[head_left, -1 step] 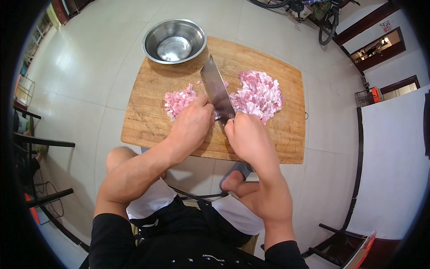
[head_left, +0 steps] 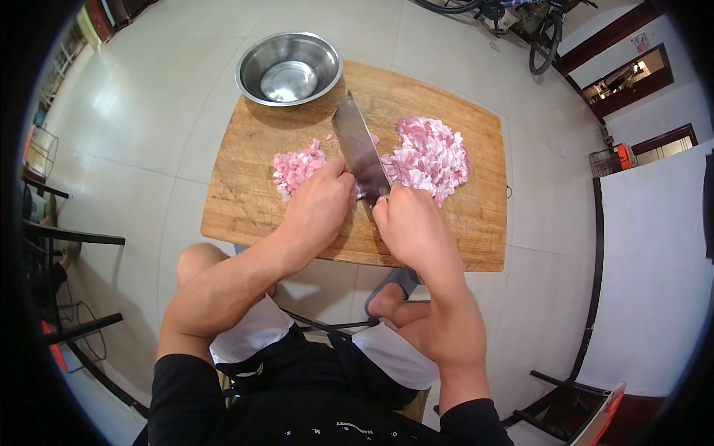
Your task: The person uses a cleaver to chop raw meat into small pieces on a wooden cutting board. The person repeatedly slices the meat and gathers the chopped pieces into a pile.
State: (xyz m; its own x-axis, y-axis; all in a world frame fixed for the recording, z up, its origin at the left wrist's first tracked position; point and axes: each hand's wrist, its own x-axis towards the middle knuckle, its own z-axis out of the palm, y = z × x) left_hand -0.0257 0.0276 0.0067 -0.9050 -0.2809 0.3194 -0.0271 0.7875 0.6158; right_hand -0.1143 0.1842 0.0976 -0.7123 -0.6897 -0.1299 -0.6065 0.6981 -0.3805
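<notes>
A thick wooden cutting board (head_left: 242,197) lies before me. My right hand (head_left: 413,221) is closed round the handle of a broad cleaver (head_left: 357,145), whose blade slants away to the upper left. Against the blade's left side, my left hand (head_left: 320,201) has its fingers curled over a pale bit of raw meat (head_left: 361,192), mostly hidden beneath them. A small heap of diced pink meat (head_left: 299,165) sits beyond my left hand. To the blade's right spreads a larger pile of cut pink-and-white meat (head_left: 431,157).
At the board's far left corner stands a metal bowl (head_left: 251,73) with nothing seen inside. My knees are just under the near edge. Black chair legs (head_left: 78,234) are at the left, a bicycle (head_left: 547,41) at the far right, and a white-covered surface (head_left: 647,275) at the right.
</notes>
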